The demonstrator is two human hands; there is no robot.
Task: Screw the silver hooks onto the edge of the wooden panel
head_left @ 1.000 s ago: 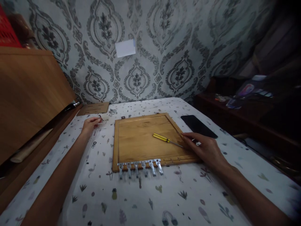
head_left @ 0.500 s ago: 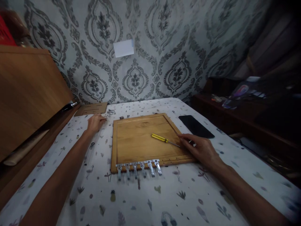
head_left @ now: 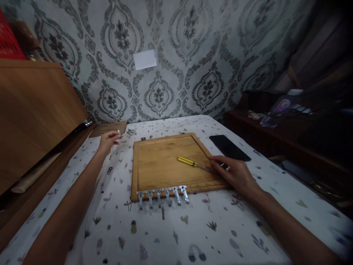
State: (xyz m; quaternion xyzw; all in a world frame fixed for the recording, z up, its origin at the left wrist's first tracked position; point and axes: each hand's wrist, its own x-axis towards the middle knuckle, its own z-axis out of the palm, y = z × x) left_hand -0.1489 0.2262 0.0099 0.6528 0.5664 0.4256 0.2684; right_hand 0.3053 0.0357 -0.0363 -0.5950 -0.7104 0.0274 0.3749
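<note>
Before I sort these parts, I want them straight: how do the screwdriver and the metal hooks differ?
The screwdriver has a yellow handle; the six metal hooks are silvery throughout. The screwdriver's shaft points toward the right hand; the hooks jut past the near edge of the wooden board. Both show bare metal.

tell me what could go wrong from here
The small metal piece pinched in the left hand could slip and get lost against the busy cloth.
The screwdriver lies loose on the board, so it might roll if the board tilts.
The hooks jut past the board's near edge and might catch a passing arm.
</note>
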